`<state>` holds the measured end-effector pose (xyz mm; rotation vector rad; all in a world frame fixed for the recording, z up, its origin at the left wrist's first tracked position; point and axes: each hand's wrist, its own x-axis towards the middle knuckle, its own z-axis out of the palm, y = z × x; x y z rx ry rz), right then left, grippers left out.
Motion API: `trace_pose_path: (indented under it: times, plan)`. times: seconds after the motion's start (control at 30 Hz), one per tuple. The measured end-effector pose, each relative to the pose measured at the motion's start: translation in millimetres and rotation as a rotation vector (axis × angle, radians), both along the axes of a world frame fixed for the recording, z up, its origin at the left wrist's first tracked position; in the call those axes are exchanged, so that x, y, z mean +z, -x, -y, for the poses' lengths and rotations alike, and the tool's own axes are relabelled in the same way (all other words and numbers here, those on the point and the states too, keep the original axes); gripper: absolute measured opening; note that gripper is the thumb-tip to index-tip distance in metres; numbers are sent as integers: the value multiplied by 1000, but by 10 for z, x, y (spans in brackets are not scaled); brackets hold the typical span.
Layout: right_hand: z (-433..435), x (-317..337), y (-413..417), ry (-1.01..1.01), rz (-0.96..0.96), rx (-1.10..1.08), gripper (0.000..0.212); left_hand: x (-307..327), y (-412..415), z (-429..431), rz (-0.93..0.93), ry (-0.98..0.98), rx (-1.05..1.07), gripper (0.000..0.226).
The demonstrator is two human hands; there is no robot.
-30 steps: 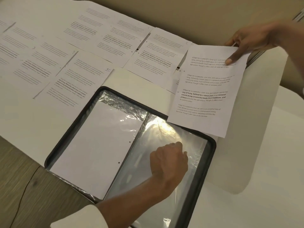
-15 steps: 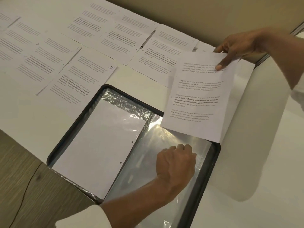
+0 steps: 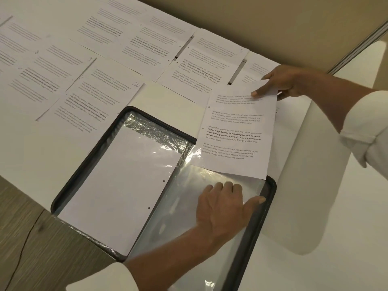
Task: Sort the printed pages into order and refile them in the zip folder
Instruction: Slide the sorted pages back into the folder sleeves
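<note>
A black zip folder lies open in front of me. Its left clear sleeve holds a white sheet, blank side up, with punch holes. My left hand rests on the right clear sleeve, fingers curled at its upper edge and thumb stretched out to the right. My right hand pinches the top of a printed page, which hangs slanted with its lower edge just above my left fingers. Several other printed pages lie in rows behind the folder, one marked 10 and one marked 5.
The pages and folder lie on a white surface that covers a wooden table, bare at the lower left. A beige wall runs along the back, with a metal rail at the upper right.
My right hand has brought the printed page down and left, so its lower edge now overlaps the folder's right sleeve. My left hand slid up the sleeve and spread its thumb.
</note>
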<state>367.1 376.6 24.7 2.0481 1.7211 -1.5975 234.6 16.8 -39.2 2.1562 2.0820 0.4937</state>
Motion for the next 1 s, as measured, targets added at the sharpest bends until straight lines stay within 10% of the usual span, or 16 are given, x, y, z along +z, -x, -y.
trace_pose_path:
  times: [1.0]
  plan:
    - [608, -179, 24, 437, 44, -336, 34, -496, 441, 166, -42, 274, -288, 104]
